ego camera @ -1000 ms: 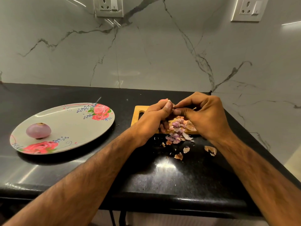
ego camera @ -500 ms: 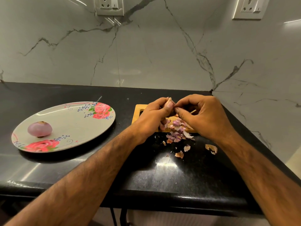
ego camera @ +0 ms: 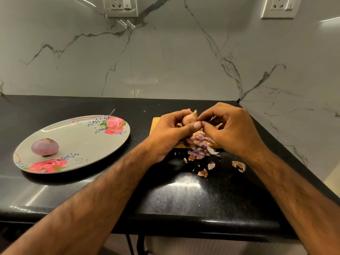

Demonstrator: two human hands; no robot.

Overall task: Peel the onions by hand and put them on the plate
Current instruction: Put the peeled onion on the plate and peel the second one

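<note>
My left hand [ego camera: 169,133] grips a small onion [ego camera: 189,118] with papery skin, held above a wooden board [ego camera: 154,125]. My right hand [ego camera: 231,129] meets it from the right, thumb and fingertips pinching at the onion's skin beside my left thumb. Most of the onion is hidden by my fingers. One peeled purple onion [ego camera: 45,147] lies on the left part of a flowered oval plate [ego camera: 88,144], far to the left of both hands.
Loose onion skins [ego camera: 200,150] are heaped on the board's near edge and scattered over the black counter [ego camera: 184,196], one scrap [ego camera: 239,165] under my right wrist. The marble wall stands close behind and to the right. The counter's front edge runs below my forearms.
The onion has turned in my left hand and shows more between my fingers, its pointed tip up. My right fingers have shifted their pinch beside my left thumb. The plate's onion has not moved.
</note>
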